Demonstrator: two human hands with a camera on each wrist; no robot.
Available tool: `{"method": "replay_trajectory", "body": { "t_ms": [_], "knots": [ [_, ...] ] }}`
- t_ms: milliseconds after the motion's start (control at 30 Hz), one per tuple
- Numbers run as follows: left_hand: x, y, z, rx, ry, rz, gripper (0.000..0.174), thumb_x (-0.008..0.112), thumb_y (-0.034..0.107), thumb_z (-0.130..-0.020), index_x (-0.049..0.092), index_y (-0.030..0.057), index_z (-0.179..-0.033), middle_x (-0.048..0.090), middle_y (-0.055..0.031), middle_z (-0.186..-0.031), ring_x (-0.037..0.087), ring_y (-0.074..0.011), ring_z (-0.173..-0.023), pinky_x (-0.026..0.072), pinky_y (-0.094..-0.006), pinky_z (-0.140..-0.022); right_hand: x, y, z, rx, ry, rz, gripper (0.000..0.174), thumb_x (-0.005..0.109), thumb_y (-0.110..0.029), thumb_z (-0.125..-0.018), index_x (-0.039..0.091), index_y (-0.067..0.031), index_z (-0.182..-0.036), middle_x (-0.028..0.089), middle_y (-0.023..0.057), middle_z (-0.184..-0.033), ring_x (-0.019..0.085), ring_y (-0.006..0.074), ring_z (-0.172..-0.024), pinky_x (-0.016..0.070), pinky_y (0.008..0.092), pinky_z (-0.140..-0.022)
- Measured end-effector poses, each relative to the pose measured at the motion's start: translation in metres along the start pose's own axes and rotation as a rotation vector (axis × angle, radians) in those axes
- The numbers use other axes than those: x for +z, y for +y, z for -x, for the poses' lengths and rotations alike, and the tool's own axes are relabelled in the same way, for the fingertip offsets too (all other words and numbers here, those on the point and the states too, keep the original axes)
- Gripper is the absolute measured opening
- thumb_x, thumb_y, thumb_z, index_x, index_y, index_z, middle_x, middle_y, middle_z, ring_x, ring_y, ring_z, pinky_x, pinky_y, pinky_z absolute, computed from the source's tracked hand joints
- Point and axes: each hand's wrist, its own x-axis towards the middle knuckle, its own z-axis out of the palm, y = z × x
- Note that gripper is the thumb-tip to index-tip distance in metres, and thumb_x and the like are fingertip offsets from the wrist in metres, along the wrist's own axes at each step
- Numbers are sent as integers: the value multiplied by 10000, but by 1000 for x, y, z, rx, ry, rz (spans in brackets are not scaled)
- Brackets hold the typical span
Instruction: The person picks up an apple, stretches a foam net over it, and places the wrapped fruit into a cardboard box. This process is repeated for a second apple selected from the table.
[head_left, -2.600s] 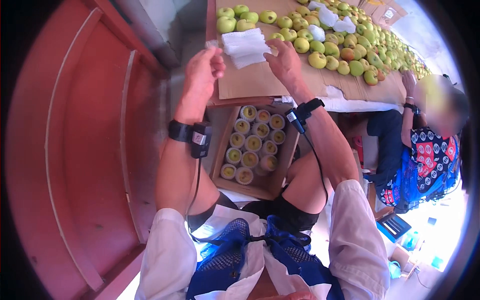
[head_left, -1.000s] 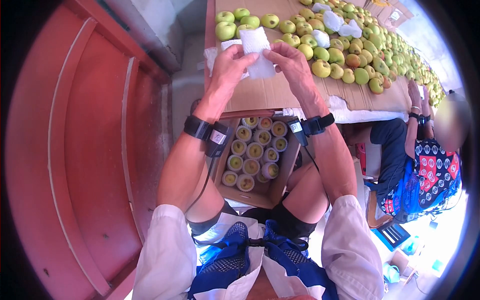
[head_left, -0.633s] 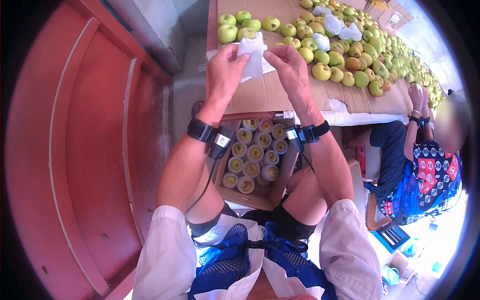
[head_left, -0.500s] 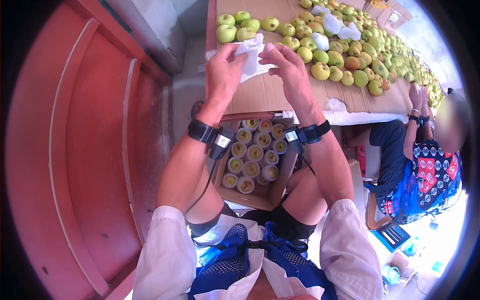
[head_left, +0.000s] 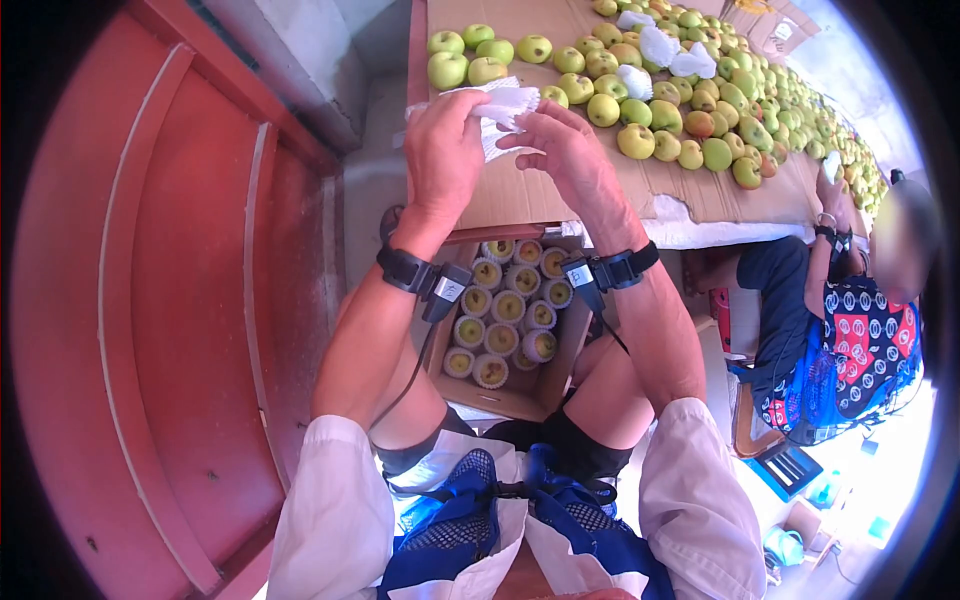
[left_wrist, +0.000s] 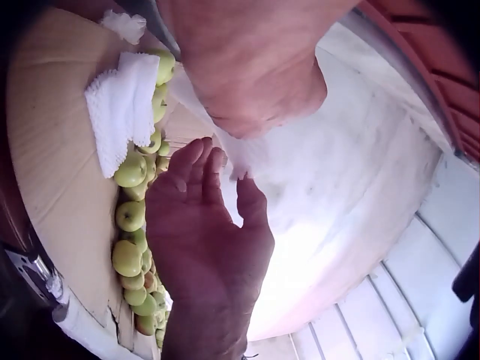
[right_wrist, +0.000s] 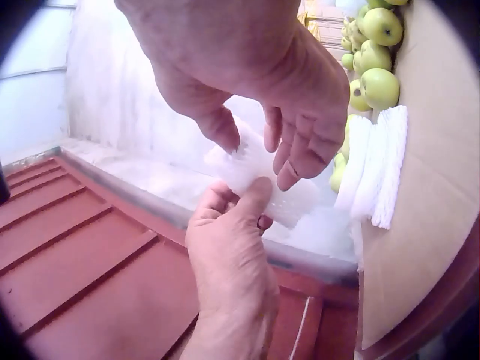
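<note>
In the head view my left hand [head_left: 445, 150] pinches a white foam net sleeve [head_left: 510, 100] between thumb and fingers, above the cardboard-covered table. My right hand [head_left: 575, 160] reaches the sleeve's other end, its thumb tip touching the foam and its fingers spread apart from the thumb. The right wrist view has the thin sleeve [right_wrist: 251, 161] stretching between both hands. Under the hands lie more folded foam sleeves [left_wrist: 124, 109] on the cardboard [left_wrist: 60, 97]. Several green apples [head_left: 448, 70] sit just beyond them.
A large heap of apples [head_left: 715, 153] spreads over the table's right side, with loose sleeves [head_left: 660, 47] on top. An open cardboard box [head_left: 515, 402] of sleeved apples stands below the table edge. Another person [head_left: 860, 320] sits at the right; a red door [head_left: 190, 300] stands left.
Both hands came together over the folded sleeves and lifted one upright. It has since tipped toward the right in the left hand's grip, while the right fingers let go and returned to its end.
</note>
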Motion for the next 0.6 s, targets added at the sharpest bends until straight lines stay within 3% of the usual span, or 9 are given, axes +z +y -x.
{"method": "replay_trajectory", "body": {
  "t_ms": [33,233,333,433,533,600],
  "knots": [
    [0,0,0,42,8,-23,251,648,-61,-808,705,78,-1009,723,-96,-962,674,-317,-895,511,-390,-812,-1,0,0,-1,-16,23,310,638,-233,-940,618,-19,-1164,681,68,-1051,693,166,-930,495,284,-735],
    [0,4,-2,226,29,-45,292,642,-76,-791,705,96,-1018,735,-68,-986,679,-282,-919,506,-379,-812,-3,2,3,-14,-26,61,313,561,-153,-946,598,18,-1205,682,103,-1093,704,185,-936,513,280,-717],
    [1,9,0,217,-4,-27,289,634,-79,-795,707,97,-1013,736,-66,-1017,679,-283,-944,499,-384,-850,-8,9,-4,-49,-6,-17,301,528,-107,-946,596,28,-1206,689,117,-1082,705,184,-917,518,274,-692],
    [3,16,1,184,-121,11,351,651,-44,-796,677,110,-1110,718,-87,-1104,658,-308,-1011,483,-397,-907,-12,9,-6,-147,58,59,289,531,-83,-942,600,37,-1196,699,126,-1058,702,183,-895,521,277,-684],
    [-1,38,5,-18,-328,-12,498,666,22,-814,578,103,-1297,651,-128,-1269,612,-298,-1174,444,-414,-1017,-19,9,-10,-280,185,315,270,556,-74,-928,609,44,-1165,706,138,-1026,694,196,-872,532,303,-716],
    [7,32,9,-157,-401,312,572,665,63,-840,489,71,-1385,586,-166,-1353,555,-287,-1272,415,-416,-1075,-20,15,-15,-406,302,521,252,574,-71,-917,614,41,-1139,708,149,-997,686,208,-862,537,323,-746]
  ]
}}
